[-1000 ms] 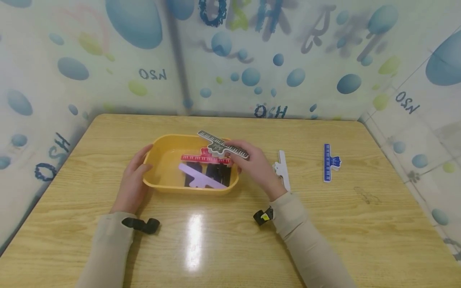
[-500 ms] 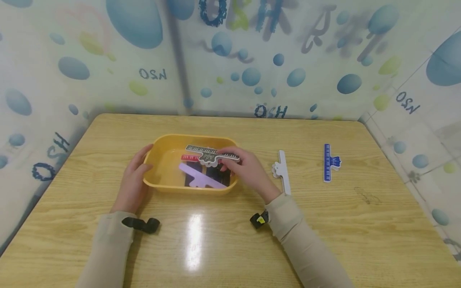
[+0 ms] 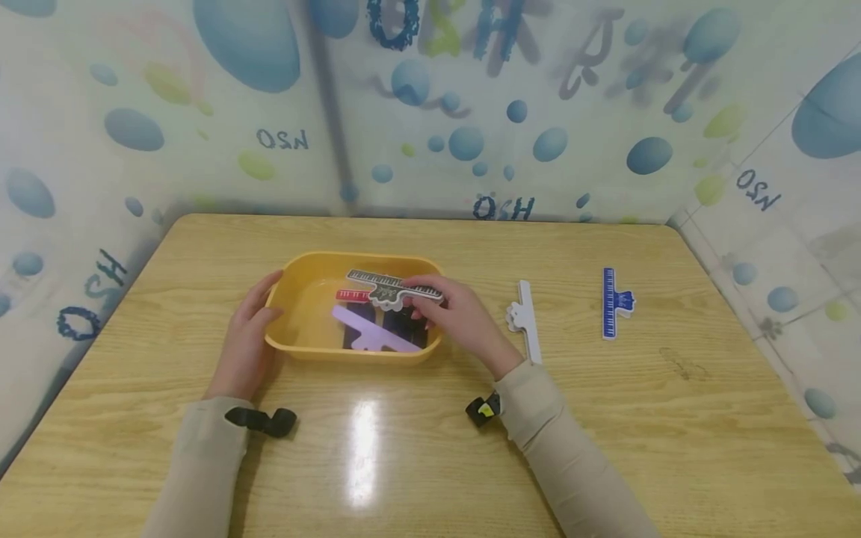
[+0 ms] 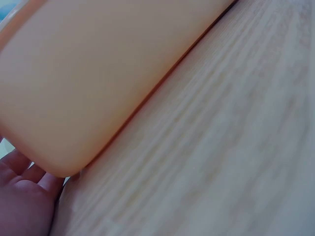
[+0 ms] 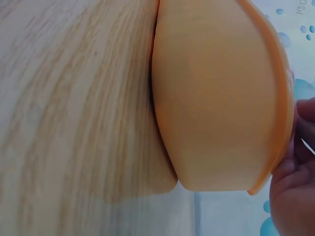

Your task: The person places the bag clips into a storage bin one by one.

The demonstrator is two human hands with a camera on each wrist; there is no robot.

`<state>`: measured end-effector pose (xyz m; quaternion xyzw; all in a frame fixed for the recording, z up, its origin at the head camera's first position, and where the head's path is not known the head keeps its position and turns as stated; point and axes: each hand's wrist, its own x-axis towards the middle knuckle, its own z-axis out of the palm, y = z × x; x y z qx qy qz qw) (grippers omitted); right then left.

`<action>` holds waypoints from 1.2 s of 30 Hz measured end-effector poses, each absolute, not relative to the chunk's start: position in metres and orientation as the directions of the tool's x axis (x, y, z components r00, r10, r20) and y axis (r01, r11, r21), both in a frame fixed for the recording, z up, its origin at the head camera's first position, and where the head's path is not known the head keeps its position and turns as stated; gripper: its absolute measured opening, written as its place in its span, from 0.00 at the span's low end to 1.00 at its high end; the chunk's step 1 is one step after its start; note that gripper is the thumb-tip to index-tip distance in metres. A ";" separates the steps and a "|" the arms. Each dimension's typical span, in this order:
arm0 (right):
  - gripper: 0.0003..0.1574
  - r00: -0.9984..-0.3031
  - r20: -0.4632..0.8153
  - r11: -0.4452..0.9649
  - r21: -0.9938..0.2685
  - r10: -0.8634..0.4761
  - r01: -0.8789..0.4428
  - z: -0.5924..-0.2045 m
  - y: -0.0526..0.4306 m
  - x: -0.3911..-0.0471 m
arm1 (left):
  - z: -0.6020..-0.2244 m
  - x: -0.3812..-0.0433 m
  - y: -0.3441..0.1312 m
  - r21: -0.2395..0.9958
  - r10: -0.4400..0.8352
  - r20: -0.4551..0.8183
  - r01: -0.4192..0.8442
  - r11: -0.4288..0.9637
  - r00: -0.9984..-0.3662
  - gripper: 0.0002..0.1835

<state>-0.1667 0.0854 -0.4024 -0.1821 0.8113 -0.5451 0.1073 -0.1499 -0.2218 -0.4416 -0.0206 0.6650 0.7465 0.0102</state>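
Note:
My right hand (image 3: 460, 317) pinches a black clip (image 3: 386, 291) with a white piano-key pattern, over the right half of a yellow plastic tub (image 3: 289, 347). Beneath it in the tub lie a red clip (image 3: 351, 296) with the same pattern, partly hidden, a plain lilac clip (image 3: 370, 332) and several black clips (image 3: 410, 326). My left hand (image 3: 245, 340) grips the tub's left end, its thumb at the rim. In the left wrist view, the left fingers (image 4: 34, 174) lie at the tub's lower corner. The right wrist view shows the tub's outer wall (image 5: 216, 98).
Right of the tub, a white clip (image 3: 526, 321) lies on the wooden table (image 3: 417, 448), its near end close to the right sleeve (image 3: 565, 441). Farther right is a blue piano-key clip (image 3: 610, 304). A patterned wall (image 3: 323, 172) stands behind the table.
My right hand has moved left and lower with the black clip, which now lies flatter over the tub and covers most of the red one. My left hand stays in place.

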 end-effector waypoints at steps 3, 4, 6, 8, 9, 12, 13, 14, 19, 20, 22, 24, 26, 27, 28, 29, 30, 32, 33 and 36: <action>0.18 -0.904 0.014 0.360 -0.915 -0.427 -0.184 -0.401 0.084 -0.166 | -0.442 -0.149 -0.223 0.991 -0.013 -0.044 -0.042 -0.127 -0.999 0.26; 0.18 -0.902 0.011 0.362 -0.914 -0.431 -0.184 -0.401 0.084 -0.166 | -0.442 -0.149 -0.223 0.991 -0.013 -0.044 -0.042 -0.129 -0.999 0.26; 0.19 -0.902 0.005 0.361 -0.915 -0.432 -0.179 -0.400 0.084 -0.165 | -0.443 -0.149 -0.224 0.992 -0.015 -0.048 -0.046 -0.119 -0.999 0.26; 0.19 -0.903 0.011 0.350 -0.920 -0.430 -0.178 -0.399 0.084 -0.164 | -0.443 -0.149 -0.224 0.993 -0.018 -0.054 -0.051 -0.107 -0.998 0.26; 0.19 -0.903 0.016 0.341 -0.923 -0.429 -0.179 -0.399 0.084 -0.164 | -0.443 -0.150 -0.223 0.994 -0.020 -0.056 -0.054 -0.098 -0.998 0.25; 0.19 -0.905 0.029 0.319 -0.931 -0.424 -0.179 -0.398 0.083 -0.164 | -0.442 -0.150 -0.223 0.994 -0.023 -0.056 -0.054 -0.090 -0.998 0.26; 0.19 -0.907 0.025 0.317 -0.932 -0.421 -0.173 -0.398 0.083 -0.164 | -0.442 -0.150 -0.223 0.994 -0.022 -0.055 -0.053 -0.091 -0.998 0.26; 0.18 -0.908 0.027 0.321 -0.931 -0.418 -0.176 -0.397 0.083 -0.164 | -0.442 -0.150 -0.222 0.995 -0.022 -0.053 -0.050 -0.092 -0.998 0.26; 0.19 -0.915 0.019 0.391 -0.900 -0.403 -0.191 -0.386 0.081 -0.157 | -0.441 -0.150 -0.221 0.994 -0.021 -0.058 -0.056 -0.096 -0.998 0.26; 0.19 -0.915 0.027 0.395 -0.897 -0.403 -0.201 -0.386 0.082 -0.157 | -0.441 -0.150 -0.221 0.994 -0.021 -0.059 -0.057 -0.095 -0.998 0.26; 0.19 -0.913 0.034 0.396 -0.894 -0.406 -0.210 -0.392 0.082 -0.160 | -0.440 -0.150 -0.221 0.994 -0.021 -0.059 -0.057 -0.097 -0.998 0.26; 0.18 -0.912 0.044 0.399 -0.890 -0.408 -0.221 -0.399 0.084 -0.164 | -0.440 -0.150 -0.221 0.994 -0.023 -0.058 -0.055 -0.098 -0.998 0.26; 0.18 -0.912 0.047 0.408 -0.884 -0.408 -0.228 -0.399 0.084 -0.164 | -0.440 -0.149 -0.221 0.994 -0.023 -0.057 -0.055 -0.097 -0.998 0.26; 0.18 -0.912 0.049 0.415 -0.880 -0.406 -0.232 -0.399 0.083 -0.164 | -0.440 -0.149 -0.221 0.994 -0.023 -0.057 -0.055 -0.094 -0.998 0.26; 0.18 -0.913 0.052 0.420 -0.876 -0.405 -0.237 -0.399 0.083 -0.164 | -0.440 -0.149 -0.221 0.994 -0.022 -0.056 -0.054 -0.095 -0.998 0.26; 0.17 -0.914 0.055 0.425 -0.873 -0.403 -0.240 -0.399 0.083 -0.164 | -0.440 -0.149 -0.221 0.994 -0.022 -0.057 -0.054 -0.095 -0.998 0.26; 0.17 -0.914 0.057 0.428 -0.871 -0.401 -0.243 -0.399 0.083 -0.164 | -0.440 -0.149 -0.221 0.994 -0.020 -0.055 -0.053 -0.098 -0.998 0.26; 0.17 -0.916 0.060 0.438 -0.865 -0.397 -0.247 -0.398 0.083 -0.163 | -0.439 -0.149 -0.221 0.994 -0.017 -0.052 -0.050 -0.099 -0.999 0.26; 0.17 -0.917 0.059 0.441 -0.863 -0.394 -0.245 -0.398 0.083 -0.163 | -0.440 -0.149 -0.221 0.994 -0.017 -0.050 -0.048 -0.102 -0.999 0.26; 0.17 -0.919 0.043 0.467 -0.851 -0.393 -0.240 -0.397 0.082 -0.162 | -0.439 -0.149 -0.221 0.993 -0.015 -0.046 -0.044 -0.108 -0.999 0.26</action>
